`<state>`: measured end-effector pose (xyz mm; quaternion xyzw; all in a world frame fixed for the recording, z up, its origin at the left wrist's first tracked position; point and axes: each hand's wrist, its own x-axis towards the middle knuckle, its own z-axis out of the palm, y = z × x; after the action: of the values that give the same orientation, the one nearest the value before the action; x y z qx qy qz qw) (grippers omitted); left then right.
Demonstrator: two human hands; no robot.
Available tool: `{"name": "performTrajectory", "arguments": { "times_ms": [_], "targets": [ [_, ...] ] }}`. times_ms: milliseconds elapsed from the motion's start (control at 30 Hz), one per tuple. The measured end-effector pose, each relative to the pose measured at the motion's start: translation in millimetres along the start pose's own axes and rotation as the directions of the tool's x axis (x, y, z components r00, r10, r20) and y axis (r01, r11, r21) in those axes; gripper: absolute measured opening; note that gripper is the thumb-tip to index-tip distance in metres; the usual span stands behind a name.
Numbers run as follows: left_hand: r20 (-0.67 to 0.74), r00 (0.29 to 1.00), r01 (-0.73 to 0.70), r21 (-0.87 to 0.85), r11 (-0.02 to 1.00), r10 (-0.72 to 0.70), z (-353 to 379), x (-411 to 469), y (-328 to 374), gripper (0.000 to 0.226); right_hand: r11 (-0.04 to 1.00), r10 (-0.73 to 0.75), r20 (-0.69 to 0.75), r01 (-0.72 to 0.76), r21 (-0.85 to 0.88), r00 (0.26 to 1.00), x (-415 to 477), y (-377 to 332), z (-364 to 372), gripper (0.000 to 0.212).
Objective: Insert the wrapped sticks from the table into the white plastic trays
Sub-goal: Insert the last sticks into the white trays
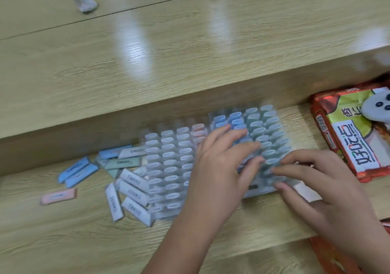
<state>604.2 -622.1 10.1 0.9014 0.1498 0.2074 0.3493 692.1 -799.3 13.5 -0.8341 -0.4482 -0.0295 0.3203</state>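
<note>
Two white plastic trays lie side by side on the lower wooden shelf. The left tray (168, 168) shows rows of slots with white sticks and a few pink ones at its top right. The right tray (272, 130) holds blue and greenish sticks. My left hand (219, 168) rests with spread fingers on the right tray's left part. My right hand (320, 180) touches that tray's front edge with straight fingertips. Loose wrapped sticks lie left of the trays: white ones (132, 191), blue ones (77, 171), a green one (120, 164) and a pink one (59, 196).
A raised wooden step (147, 113) runs just behind the trays. A red and yellow snack packet (348, 138) lies at the right with a white controller (377, 107) on it. A crumpled white wrapper (84, 0) sits on the upper surface, far left.
</note>
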Motion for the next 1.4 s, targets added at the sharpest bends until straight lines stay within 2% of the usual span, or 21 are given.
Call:
{"name": "performTrajectory", "arguments": {
  "times_ms": [67, 200, 367, 467, 567, 667, 800, 867, 967, 1100, 1233, 1333, 1400],
  "targets": [
    [-0.080, 0.997, 0.017, -0.059, 0.998, -0.022, -22.3, -3.4, -5.2, 0.023, 1.000, 0.002, -0.034, -0.001, 0.023, 0.999, 5.5, -15.8, 5.9, 0.026],
    [-0.197, 0.976, 0.097, 0.016, 0.995, -0.092, -83.0, -32.1, -34.6, 0.022, 0.992, -0.065, -0.005, 0.065, 0.110, 0.998, 23.0, -64.5, 34.2, 0.023],
    [-0.316, 0.877, 0.389, 0.026, 0.921, -0.361, -138.1, -100.6, -95.5, 0.017, 0.970, -0.208, 0.151, 0.184, 0.159, 0.966, 48.4, -135.3, 93.5, 0.018],
    [-0.326, 0.819, 0.526, 0.095, 0.845, -0.472, -154.5, -125.3, -127.1, 0.021, 0.971, -0.237, 0.193, 0.229, 0.064, 0.952, 68.7, -171.6, 126.0, 0.019],
    [-0.312, 0.817, 0.549, 0.164, 0.820, -0.485, -165.7, -126.2, -147.4, 0.027, 0.963, -0.242, 0.244, 0.264, -0.061, 0.939, 92.1, -196.9, 155.1, 0.015],
    [-0.287, 0.829, 0.553, 0.297, 0.778, -0.480, -174.8, -116.9, -162.7, 0.035, 0.940, -0.144, 0.369, 0.243, -0.239, 0.918, 112.3, -207.2, 178.3, 0.012],
    [-0.311, 0.779, 0.625, 0.449, 0.639, -0.544, -191.5, -121.8, -185.5, 0.040, 0.865, -0.025, 0.442, 0.241, -0.440, 0.897, 125.6, -212.1, 197.6, 0.010],
    [-0.316, 0.756, 0.651, 0.449, 0.612, -0.573, -199.7, -131.5, -197.5, 0.038, 0.843, 0.002, 0.470, 0.251, -0.475, 0.883, 129.5, -214.7, 205.4, 0.009],
    [-0.283, 0.781, 0.619, 0.464, 0.634, -0.556, -205.9, -142.9, -209.4, 0.031, 0.842, -0.022, 0.504, 0.288, -0.456, 0.863, 133.2, -217.4, 215.7, 0.008],
    [-0.302, 0.791, 0.612, 0.372, 0.698, -0.532, -213.5, -148.3, -216.6, 0.014, 0.897, -0.004, 0.526, 0.236, -0.374, 0.850, 134.7, -224.9, 223.8, 0.016],
    [-0.328, 0.748, 0.642, 0.142, 0.753, -0.576, -219.8, -146.9, -214.8, 0.019, 0.959, -0.016, 0.554, 0.169, -0.226, 0.833, 134.5, -227.7, 227.3, 0.017],
    [-0.348, 0.724, 0.625, -0.033, 0.780, -0.595, -222.6, -142.4, -203.2, 0.014, 0.984, -0.080, 0.527, 0.153, -0.097, 0.846, 133.9, -229.2, 212.7, 0.024],
    [-0.369, 0.732, 0.590, -0.075, 0.804, -0.573, -222.2, -138.3, -192.0, 0.007, 0.989, -0.137, 0.457, 0.144, 0.019, 0.879, 133.9, -228.2, 192.5, 0.027]
  ]
}}
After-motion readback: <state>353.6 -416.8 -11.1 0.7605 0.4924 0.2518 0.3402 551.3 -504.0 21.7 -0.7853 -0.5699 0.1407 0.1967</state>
